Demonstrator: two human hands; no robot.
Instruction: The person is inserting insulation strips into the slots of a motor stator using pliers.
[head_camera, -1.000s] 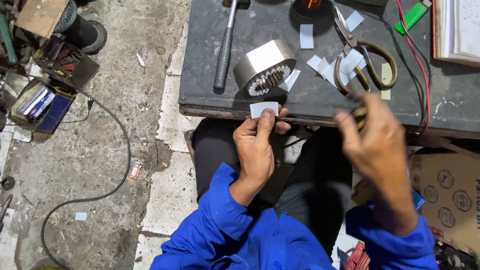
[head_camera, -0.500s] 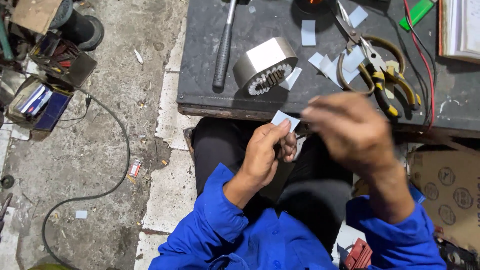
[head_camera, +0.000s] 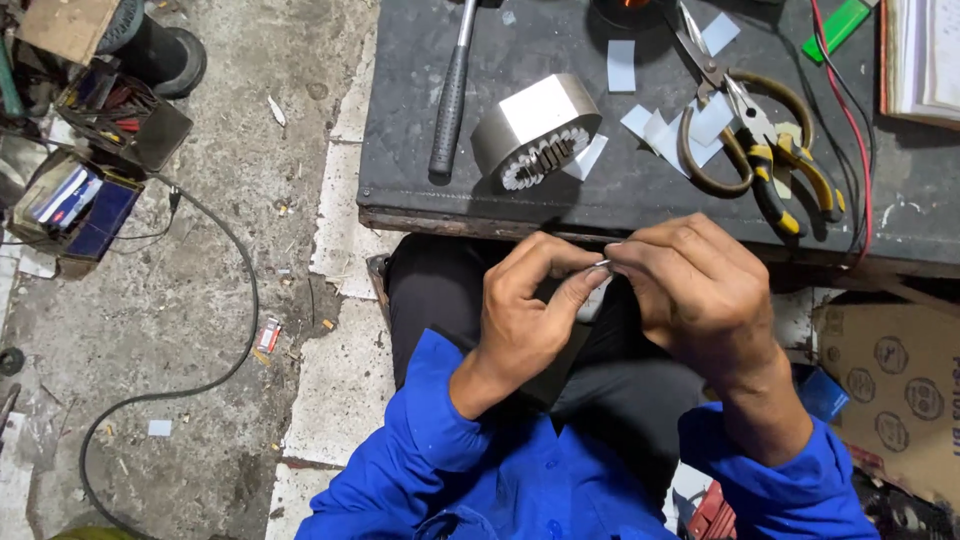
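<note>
While a paper slip (head_camera: 603, 266) is pinched between both closed hands, left hand (head_camera: 525, 310) and right hand (head_camera: 690, 290), it could be creased by pressure.

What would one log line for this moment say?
left hand: pinching small paper slip | right hand: pinching same slip | place: over lap, before the workbench | on bench: slotted metal core, hammer, pliers

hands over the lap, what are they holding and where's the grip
A small pale paper slip, pinched at its edges between fingertips of the left hand and right hand; mostly hidden.
</note>
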